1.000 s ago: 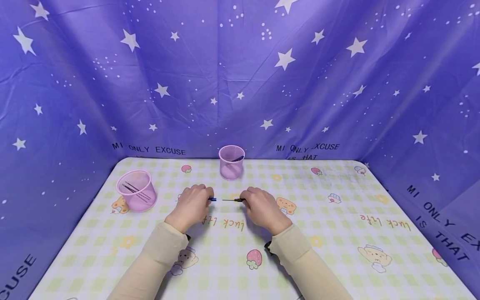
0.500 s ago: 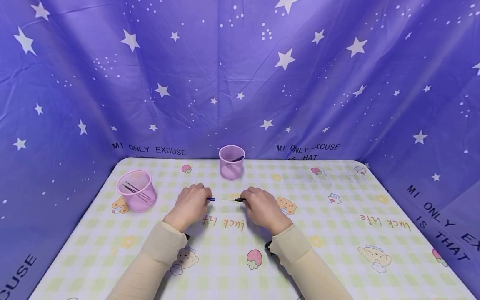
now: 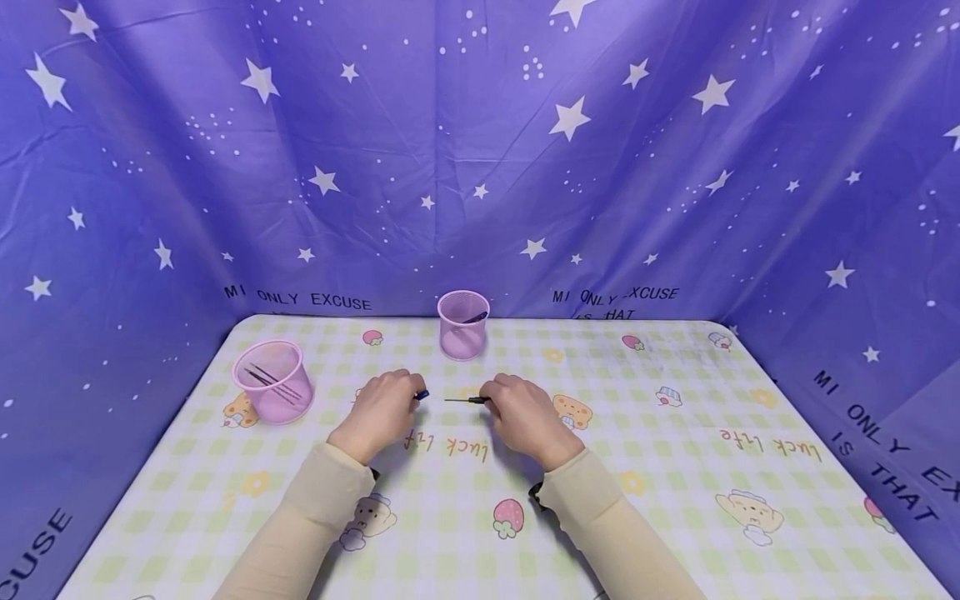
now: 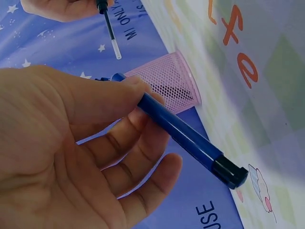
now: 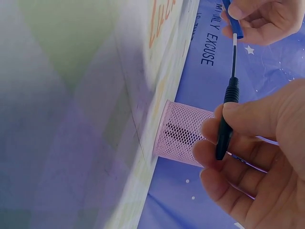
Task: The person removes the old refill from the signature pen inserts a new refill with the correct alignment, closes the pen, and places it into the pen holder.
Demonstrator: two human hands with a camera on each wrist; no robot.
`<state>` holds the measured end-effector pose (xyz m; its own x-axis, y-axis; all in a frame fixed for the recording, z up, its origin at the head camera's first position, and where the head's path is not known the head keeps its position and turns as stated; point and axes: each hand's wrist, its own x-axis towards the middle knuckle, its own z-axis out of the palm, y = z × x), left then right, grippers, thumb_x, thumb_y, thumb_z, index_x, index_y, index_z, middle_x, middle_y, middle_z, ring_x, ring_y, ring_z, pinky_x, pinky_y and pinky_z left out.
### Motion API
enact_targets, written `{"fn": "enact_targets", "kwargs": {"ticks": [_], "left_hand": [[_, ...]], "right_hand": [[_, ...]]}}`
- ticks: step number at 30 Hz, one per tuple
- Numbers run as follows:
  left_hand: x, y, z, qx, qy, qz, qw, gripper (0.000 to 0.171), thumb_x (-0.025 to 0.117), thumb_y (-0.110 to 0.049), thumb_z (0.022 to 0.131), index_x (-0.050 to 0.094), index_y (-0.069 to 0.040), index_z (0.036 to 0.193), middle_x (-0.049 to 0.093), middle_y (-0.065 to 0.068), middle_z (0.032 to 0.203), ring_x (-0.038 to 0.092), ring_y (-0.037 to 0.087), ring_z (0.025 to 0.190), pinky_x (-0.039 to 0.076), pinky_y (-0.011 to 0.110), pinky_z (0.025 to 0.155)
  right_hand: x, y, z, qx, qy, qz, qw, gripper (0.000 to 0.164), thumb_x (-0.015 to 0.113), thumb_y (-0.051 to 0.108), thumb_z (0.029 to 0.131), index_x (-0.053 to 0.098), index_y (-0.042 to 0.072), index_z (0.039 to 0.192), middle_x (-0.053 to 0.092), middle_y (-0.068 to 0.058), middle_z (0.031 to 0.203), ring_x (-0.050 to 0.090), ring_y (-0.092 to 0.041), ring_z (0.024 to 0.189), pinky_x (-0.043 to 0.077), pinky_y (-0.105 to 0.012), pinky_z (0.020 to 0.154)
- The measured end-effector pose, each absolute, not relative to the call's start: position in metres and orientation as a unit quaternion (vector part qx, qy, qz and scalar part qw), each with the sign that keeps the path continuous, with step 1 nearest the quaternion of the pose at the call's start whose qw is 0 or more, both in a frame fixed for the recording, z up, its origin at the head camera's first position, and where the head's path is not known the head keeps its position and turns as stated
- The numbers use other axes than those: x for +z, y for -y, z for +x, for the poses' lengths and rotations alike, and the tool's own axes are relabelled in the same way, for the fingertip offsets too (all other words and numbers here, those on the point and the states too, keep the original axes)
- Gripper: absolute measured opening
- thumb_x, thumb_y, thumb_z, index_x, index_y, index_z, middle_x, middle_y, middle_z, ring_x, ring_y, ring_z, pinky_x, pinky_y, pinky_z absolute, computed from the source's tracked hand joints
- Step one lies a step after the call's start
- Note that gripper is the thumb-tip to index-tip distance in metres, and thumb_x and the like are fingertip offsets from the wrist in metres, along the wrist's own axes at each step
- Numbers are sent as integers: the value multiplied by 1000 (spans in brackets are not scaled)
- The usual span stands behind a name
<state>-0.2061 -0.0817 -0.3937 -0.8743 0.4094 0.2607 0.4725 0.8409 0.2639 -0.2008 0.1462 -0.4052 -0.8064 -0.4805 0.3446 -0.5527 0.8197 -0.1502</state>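
The step in hand looks like fitting a pen together: the left hand [image 3: 378, 408] pinches a blue barrel [image 4: 178, 129] between thumb and fingers, and the right hand [image 3: 528, 417] pinches a dark grip piece [image 5: 232, 93] with a thin rod [image 5: 233, 62] standing out of it toward 9 o'clock. Both hands are narrow on their pieces. In the head view the two parts are apart over the middle of the counter [image 3: 667, 467] — the barrel's near end slants to about 2 o'clock, off the rod's line. Whether that end is open, I cannot tell. The next move seems to call for swinging the barrel to 3 o'clock so it meets the rod's pale tip squarely; coming in skewed, the thin tip could catch.

For room: one pink mesh cup [image 3: 462, 343] with a dark item [image 3: 476, 318] inside stands at 12 o'clock from the gap, near the counter's far edge, a starry curtain [image 3: 450, 125] behind. A second pink cup [image 3: 292, 404], holding thin dark sticks [image 3: 273, 383], stands between 9 and 10 o'clock from the left hand. The roomiest stretch runs from 2 to 4 o'clock, beyond the right hand
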Motion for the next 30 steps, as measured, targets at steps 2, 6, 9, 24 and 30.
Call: {"fn": "enact_targets", "kwargs": {"ticks": [2,6,9,24,30], "left_hand": [[-394,81,-207,-164,954,-230,97,13,70,0,80,70,-8,90,62,4,80,61,23,76,49,40,71],[-395,81,-206,-162,955,-232,95,15,70,0,80,72,-9,92,62,4,82,62,23,77,50,41,72],[-395,81,-206,-162,954,-235,94,16,69,0,80,73,-10,93,63,4,82,62,24,77,50,41,72],[-396,84,-209,-180,949,-243,87,15,69,4,78,70,-10,86,66,3,82,63,21,77,50,41,73],[-397,84,-209,-168,952,-240,91,12,71,1,78,69,-10,82,65,2,79,61,20,73,49,40,70]], "right_hand": [[-405,-146,-201,121,942,275,149,10,66,4,84,68,12,91,58,2,79,58,-15,74,48,-33,68],[-405,-146,-200,118,942,275,150,10,67,5,84,68,12,91,58,3,79,58,-15,74,48,-33,68],[-405,-146,-200,118,943,274,150,10,67,5,84,68,12,91,57,3,79,58,-15,74,48,-33,68],[-405,-145,-200,113,943,274,149,9,67,6,84,68,12,90,57,3,78,58,-16,74,48,-34,68],[-404,-145,-199,114,944,273,147,8,67,5,84,67,11,90,56,3,77,57,-16,73,48,-34,67]]}}
